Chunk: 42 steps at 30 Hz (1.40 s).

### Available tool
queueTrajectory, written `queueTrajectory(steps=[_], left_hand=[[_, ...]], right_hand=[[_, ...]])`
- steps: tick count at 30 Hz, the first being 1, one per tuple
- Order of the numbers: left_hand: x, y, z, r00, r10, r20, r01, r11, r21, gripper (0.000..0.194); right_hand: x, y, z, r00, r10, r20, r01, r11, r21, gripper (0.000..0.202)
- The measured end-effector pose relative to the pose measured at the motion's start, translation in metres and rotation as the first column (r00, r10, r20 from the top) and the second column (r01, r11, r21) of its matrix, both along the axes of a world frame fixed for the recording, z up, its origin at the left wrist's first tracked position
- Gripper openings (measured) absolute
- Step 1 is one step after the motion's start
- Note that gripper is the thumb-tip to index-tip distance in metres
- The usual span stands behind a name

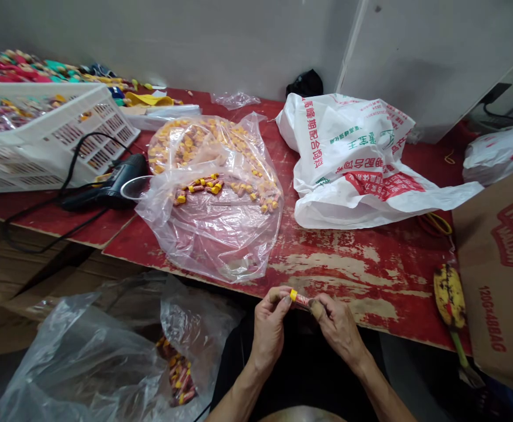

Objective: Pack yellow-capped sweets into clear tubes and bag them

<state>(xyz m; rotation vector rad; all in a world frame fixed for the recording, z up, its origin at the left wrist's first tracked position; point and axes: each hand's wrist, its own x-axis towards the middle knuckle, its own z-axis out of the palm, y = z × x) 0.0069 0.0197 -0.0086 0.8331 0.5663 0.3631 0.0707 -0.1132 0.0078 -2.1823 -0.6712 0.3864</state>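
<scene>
Between my two hands, at the front edge of the red table (397,258), is a small red tube with a yellow cap (301,299). The thumb and finger of my left hand (270,322) pinch its capped end. My right hand (338,328) grips the other end, which its fingers partly cover. Beyond them, a clear plastic bag (221,240) lies on the table with many similar yellow-capped tubes (206,184) in it. Below the table edge at the lower left, another clear bag (93,357) holds more such tubes (181,378).
A white basket (93,123) and a black corded tool (118,183) are at the left. Behind to the right lies a white printed sack (348,158). A banana (450,296) and a cardboard box (493,281) are at the right edge.
</scene>
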Motion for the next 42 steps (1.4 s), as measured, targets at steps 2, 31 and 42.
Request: queueTrajectory(steps=[2, 31, 42], left_hand=[[-0.0006, -0.0001, -0.0002, 1.000, 0.011, 0.001, -0.011, 1.000, 0.000, 0.020], [-0.0002, -0.0031, -0.0006, 1.000, 0.013, 0.019, -0.013, 1.000, -0.021, 0.017], [-0.0022, -0.0049, -0.0017, 0.999, -0.038, 0.024, 0.038, 0.999, -0.006, 0.015]], right_hand=[[-0.0005, 0.0000, 0.0001, 1.000, -0.016, -0.007, 0.016, 1.000, 0.026, 0.028], [-0.0039, -0.0029, -0.0026, 0.999, 0.007, 0.053, -0.009, 0.999, 0.040, 0.031], [-0.0039, -0.0027, -0.0014, 0.999, 0.030, 0.033, -0.032, 0.997, 0.064, 0.023]])
